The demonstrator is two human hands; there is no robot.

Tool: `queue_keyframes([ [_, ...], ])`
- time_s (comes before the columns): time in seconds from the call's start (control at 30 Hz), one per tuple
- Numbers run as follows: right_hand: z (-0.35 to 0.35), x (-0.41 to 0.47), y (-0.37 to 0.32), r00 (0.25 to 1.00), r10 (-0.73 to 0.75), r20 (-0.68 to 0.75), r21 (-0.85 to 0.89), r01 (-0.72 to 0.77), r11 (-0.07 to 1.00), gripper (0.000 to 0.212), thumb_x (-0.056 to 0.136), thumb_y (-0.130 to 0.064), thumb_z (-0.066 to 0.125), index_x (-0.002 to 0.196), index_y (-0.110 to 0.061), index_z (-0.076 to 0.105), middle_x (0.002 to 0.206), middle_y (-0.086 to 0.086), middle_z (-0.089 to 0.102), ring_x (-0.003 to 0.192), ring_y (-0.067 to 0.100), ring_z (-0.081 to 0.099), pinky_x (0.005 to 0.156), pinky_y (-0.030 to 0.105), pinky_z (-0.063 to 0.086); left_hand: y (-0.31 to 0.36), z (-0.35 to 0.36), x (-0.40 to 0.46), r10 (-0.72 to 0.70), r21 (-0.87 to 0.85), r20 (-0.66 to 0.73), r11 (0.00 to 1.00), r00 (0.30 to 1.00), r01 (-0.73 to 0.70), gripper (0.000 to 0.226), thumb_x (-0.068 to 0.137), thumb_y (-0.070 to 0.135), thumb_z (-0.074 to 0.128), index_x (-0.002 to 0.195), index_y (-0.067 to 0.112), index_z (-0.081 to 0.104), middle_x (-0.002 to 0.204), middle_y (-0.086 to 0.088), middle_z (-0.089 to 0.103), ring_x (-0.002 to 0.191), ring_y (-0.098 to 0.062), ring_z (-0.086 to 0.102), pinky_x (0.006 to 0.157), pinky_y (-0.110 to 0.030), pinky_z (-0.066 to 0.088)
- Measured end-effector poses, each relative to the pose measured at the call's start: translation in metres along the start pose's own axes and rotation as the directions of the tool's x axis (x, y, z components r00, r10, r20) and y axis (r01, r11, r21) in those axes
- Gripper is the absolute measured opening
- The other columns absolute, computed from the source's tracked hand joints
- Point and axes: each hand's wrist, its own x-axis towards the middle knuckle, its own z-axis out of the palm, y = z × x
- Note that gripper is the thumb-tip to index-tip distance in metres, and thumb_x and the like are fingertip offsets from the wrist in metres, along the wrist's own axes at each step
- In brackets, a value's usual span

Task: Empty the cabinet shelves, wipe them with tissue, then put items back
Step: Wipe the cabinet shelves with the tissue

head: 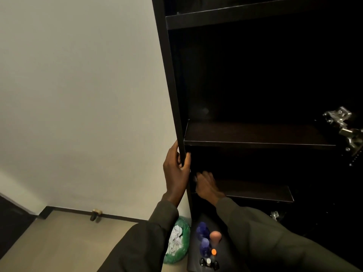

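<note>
While gripping the front edge of the dark cabinet (172, 91) side panel, left hand (175, 169) wrapped shut around that panel, thumb on the wall side, fingers curled round to the inside. Right hand (207, 186) flat, fingers together and stretched out, pressed palm-down at the left end of the lower shelf (259, 191); cannot tell whether any tissue sits beneath it. Dark brown, nearly black boards, interior deep in shadow. Middle shelf (255, 134) bare, with a faint sheen along its front lip. Upper shelf (245, 15) crossing near the top of view. Shiny metal hinge (342, 124) at the right edge, beside the middle shelf. Below the hands, on a dark surface at the cabinet's base, a cluster of small items: two blue bottles (203, 238), a pink sponge-like piece (215, 236), an orange cap (214, 252). Green bag (179, 240) holding crumpled white paper, just left of them on the floor. Plain off-white wall (78, 85), dark skirting, beige floor (68, 242), a doorstop (95, 214) at the skirting. Dark olive sleeves on both arms.
</note>
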Motion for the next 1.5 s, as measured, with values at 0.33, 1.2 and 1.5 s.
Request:
queue_keyframes([
  [0.33, 0.005, -0.011, 0.014, 0.987, -0.155, -0.054, 0.003, 0.155, 0.988, 0.036, 0.090, 0.001, 0.050, 0.123, -0.010, 0.061, 0.125, 0.010, 0.049, 0.116, 0.027, 0.044, 0.096, 0.031, 0.039, 0.000, -0.005, -0.001, 0.016, 0.008, 0.004, 1.000, 1.000, -0.016, 0.042, 0.094, 0.018, 0.063, 0.136, 0.017, 0.054, 0.109, 0.004, 0.066, 0.082, -0.010, 0.060, 0.074, -0.018, 0.051],
  [1.2, -0.001, -0.077, 0.087, 0.883, 0.116, -0.455, 0.127, -0.064, 0.990, 0.027, 0.087, 0.000, 0.060, 0.110, -0.010, 0.070, 0.109, 0.009, 0.056, 0.097, 0.026, 0.050, 0.088, 0.035, 0.049, -0.011, 0.004, -0.010, 0.012, 0.100, -0.090, 0.995, 0.996, -0.003, 0.035, 0.092, 0.017, 0.067, 0.127, 0.014, 0.061, 0.079, -0.002, 0.052, 0.068, -0.011, 0.049, 0.061, -0.017, 0.042],
  [1.5, -0.070, -0.085, 0.138, 0.846, 0.181, -0.501, -0.054, -0.240, 0.969, 0.040, 0.069, 0.002, 0.067, 0.107, -0.012, 0.073, 0.102, 0.007, 0.062, 0.093, 0.028, 0.054, 0.083, 0.039, 0.052, -0.004, 0.014, -0.019, -0.076, 0.006, -0.161, 0.997, 0.984, 0.078, 0.051, 0.088, 0.014, 0.072, 0.136, 0.015, 0.057, 0.079, -0.009, 0.049, 0.064, -0.007, 0.044, 0.063, -0.008, 0.038],
])
